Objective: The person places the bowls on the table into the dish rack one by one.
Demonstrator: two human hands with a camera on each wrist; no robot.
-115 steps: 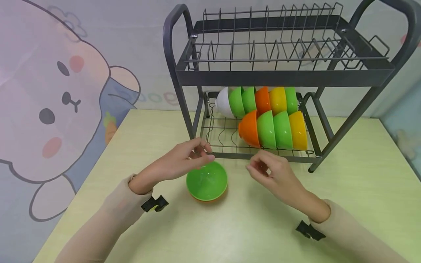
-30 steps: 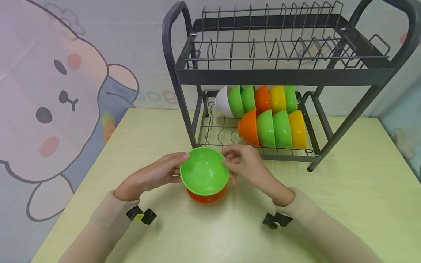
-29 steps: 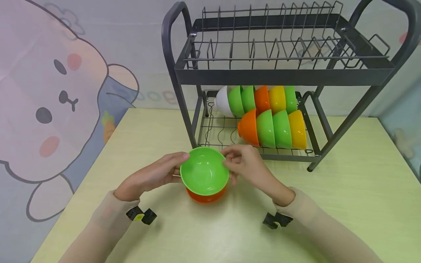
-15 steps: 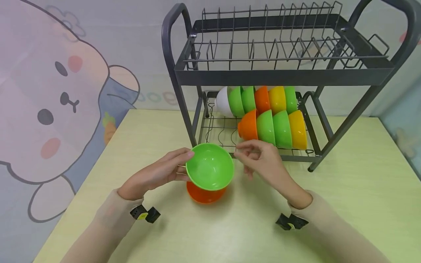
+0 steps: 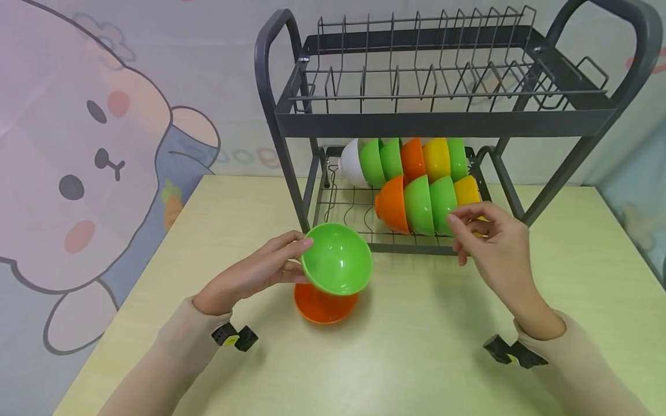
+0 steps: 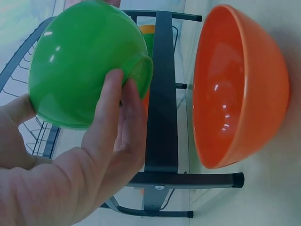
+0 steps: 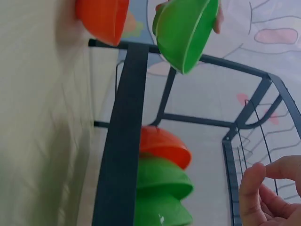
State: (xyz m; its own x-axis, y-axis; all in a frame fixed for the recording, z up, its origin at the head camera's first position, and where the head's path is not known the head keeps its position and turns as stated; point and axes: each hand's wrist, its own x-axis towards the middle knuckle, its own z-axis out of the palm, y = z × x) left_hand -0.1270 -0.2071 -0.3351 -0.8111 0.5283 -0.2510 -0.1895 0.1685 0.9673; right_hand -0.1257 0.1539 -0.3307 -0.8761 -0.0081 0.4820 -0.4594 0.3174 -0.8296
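My left hand (image 5: 262, 267) holds a green bowl (image 5: 337, 260) by its left side, thumb at the rim and fingers beneath. In the left wrist view, fingertips press near the foot of this green bowl (image 6: 75, 66). The bowl is tilted, hanging above an orange bowl (image 5: 325, 309) that stands upright on the table. Off to the right, my right hand (image 5: 499, 248) hovers before the rack's lower tier with its fingers loosely bent, holding nothing. From the head it partly covers a yellow bowl (image 5: 466, 189). Thumb and index of the right hand (image 7: 265, 197) also show in the right wrist view.
A dark two-tier dish rack (image 5: 442, 124) stands at the back of the table. Its lower tier carries two rows of bowls on edge, with an orange bowl (image 5: 391, 203) leftmost in front. Bare wire grid (image 5: 347, 214) lies left of that row.
The green bowl was lifted off the orange one with both hands. The right hand then let go and moved right; the left hand carried the bowl slightly right.
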